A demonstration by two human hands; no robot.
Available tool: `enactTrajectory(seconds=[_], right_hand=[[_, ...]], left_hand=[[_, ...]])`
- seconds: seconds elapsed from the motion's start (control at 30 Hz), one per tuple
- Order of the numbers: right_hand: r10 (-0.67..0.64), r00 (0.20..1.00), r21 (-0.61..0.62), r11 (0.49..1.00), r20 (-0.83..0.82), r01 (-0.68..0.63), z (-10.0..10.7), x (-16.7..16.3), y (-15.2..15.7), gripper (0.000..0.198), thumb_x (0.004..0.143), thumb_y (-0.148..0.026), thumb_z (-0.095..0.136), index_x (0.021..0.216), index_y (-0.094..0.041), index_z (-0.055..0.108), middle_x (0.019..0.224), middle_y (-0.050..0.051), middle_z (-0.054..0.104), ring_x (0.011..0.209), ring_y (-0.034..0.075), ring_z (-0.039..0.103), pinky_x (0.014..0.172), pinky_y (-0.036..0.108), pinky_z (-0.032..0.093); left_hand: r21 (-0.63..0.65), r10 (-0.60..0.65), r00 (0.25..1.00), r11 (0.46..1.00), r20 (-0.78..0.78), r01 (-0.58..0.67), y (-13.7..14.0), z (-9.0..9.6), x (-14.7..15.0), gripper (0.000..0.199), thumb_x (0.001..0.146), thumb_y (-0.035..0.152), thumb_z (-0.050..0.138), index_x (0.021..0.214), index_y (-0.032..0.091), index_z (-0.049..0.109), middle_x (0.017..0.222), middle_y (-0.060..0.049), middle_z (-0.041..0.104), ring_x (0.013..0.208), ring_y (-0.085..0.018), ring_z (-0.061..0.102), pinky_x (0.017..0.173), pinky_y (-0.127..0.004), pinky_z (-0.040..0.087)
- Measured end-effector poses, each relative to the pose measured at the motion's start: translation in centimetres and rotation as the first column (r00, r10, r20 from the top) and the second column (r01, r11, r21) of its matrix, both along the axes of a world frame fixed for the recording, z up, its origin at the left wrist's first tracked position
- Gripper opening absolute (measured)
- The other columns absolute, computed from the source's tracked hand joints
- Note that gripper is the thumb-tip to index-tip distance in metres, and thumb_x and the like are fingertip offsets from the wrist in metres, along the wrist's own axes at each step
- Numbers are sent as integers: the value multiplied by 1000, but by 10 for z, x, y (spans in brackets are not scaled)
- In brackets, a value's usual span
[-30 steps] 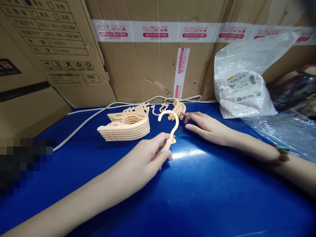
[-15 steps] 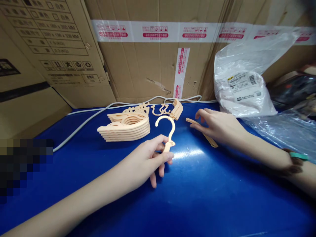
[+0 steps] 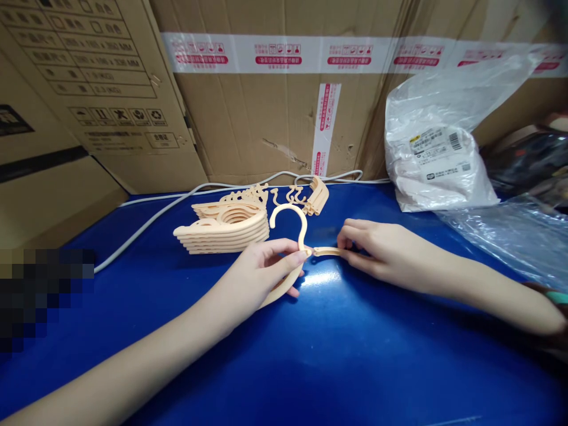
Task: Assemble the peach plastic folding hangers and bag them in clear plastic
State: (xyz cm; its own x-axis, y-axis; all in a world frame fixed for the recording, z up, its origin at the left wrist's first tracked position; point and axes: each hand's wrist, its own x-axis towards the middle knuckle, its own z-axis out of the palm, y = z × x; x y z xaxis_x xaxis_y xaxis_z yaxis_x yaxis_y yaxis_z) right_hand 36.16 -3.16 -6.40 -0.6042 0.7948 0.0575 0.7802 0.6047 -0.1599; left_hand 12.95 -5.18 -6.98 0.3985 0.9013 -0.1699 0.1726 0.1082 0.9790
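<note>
My left hand [image 3: 270, 266] is closed on a cream plastic hanger part [image 3: 303, 228] with a curved hook pointing up; a curved arm of it runs below my palm. Between the fingers of my right hand [image 3: 377, 248] is a slim cream hanger arm [image 3: 327, 251]. Its left end meets the hook piece by my left thumb; whether the two are joined I cannot tell. Beyond my left hand lies a stack of cream folded hangers [image 3: 224, 234]. Loose hooks [image 3: 293, 194] and a small pile of hanger arms [image 3: 317, 196] lie farther back.
Cardboard boxes [image 3: 266, 118] wall off the back and left of the blue table [image 3: 310, 367]. A white cable [image 3: 195, 192] runs along the rear edge. At right stand a white plastic bag [image 3: 439, 160] with a label and clear plastic wrap [image 3: 510, 236].
My right hand has moved left and toward me, bringing the hanger arm up against the hook piece. My left hand has shifted slightly left and turned the piece, showing its lower arm.
</note>
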Motion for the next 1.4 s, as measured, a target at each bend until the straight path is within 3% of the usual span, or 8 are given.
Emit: enactTrajectory(seconds=[0.13, 0.33, 0.5, 0.6, 0.73, 0.93, 1.4], right_hand=[[82, 997, 40, 996, 7, -82, -3, -7, -7, 14, 95, -17, 40, 90, -18, 52, 90, 6, 59, 75, 17, 55, 68, 28, 43], [162, 982, 180, 967, 101, -178, -14, -12, -8, 16, 93, -11, 38, 87, -18, 51, 82, 6, 57, 69, 18, 50, 63, 28, 39], [146, 977, 164, 972, 155, -171, -14, -15, -10, 18, 86, -3, 42, 91, -17, 52, 81, 4, 61, 64, 17, 55, 55, 26, 36], [118, 980, 131, 982, 162, -140, -12, -15, -11, 15, 97, -16, 40, 94, -17, 54, 80, 3, 64, 56, 16, 58, 49, 27, 31], [178, 980, 128, 974, 87, -188, -12, -12, -11, 35, 102, -45, 36, 106, -19, 59, 86, 3, 71, 61, 18, 66, 52, 27, 36], [269, 961, 164, 947, 67, -276, -11, -11, -14, 31, 102, -36, 37, 109, -19, 62, 92, 6, 72, 74, 17, 68, 63, 26, 43], [270, 963, 377, 890, 14, -255, -9, -13, -18, 34, 103, -34, 37, 100, -16, 66, 76, 2, 62, 63, 14, 57, 59, 26, 38]], left_hand=[[-108, 74, 997, 991, 6, -73, 2, 2, -2, 21, 81, 33, 70, 92, 16, 72, 71, 2, 57, 65, -9, 57, 60, -19, 57], [-140, 98, 995, 986, 31, -92, 2, -1, -3, 17, 80, 28, 72, 91, 15, 73, 75, -1, 63, 71, -12, 60, 60, -20, 58], [-144, 108, 994, 984, 23, -103, 0, 0, -5, 25, 84, 29, 69, 106, 17, 73, 77, -1, 63, 72, -12, 62, 57, -17, 56], [-141, 104, 994, 985, 32, -99, 1, 0, -6, 30, 85, 30, 67, 112, 19, 71, 75, 0, 62, 65, -11, 60, 53, -17, 54], [-145, 101, 994, 985, 32, -95, 2, 1, -6, 31, 85, 29, 67, 113, 18, 71, 72, 0, 60, 55, -8, 56, 49, -17, 51], [-139, 65, 997, 989, 35, -59, 3, 1, -8, 36, 82, 31, 65, 115, 18, 71, 67, 1, 58, 51, -8, 53, 47, -19, 48], [-193, -86, 994, 976, 73, 99, 1, 5, -10, 27, 90, 31, 60, 109, 18, 74, 64, 0, 61, 45, -5, 52, 43, -13, 43]])
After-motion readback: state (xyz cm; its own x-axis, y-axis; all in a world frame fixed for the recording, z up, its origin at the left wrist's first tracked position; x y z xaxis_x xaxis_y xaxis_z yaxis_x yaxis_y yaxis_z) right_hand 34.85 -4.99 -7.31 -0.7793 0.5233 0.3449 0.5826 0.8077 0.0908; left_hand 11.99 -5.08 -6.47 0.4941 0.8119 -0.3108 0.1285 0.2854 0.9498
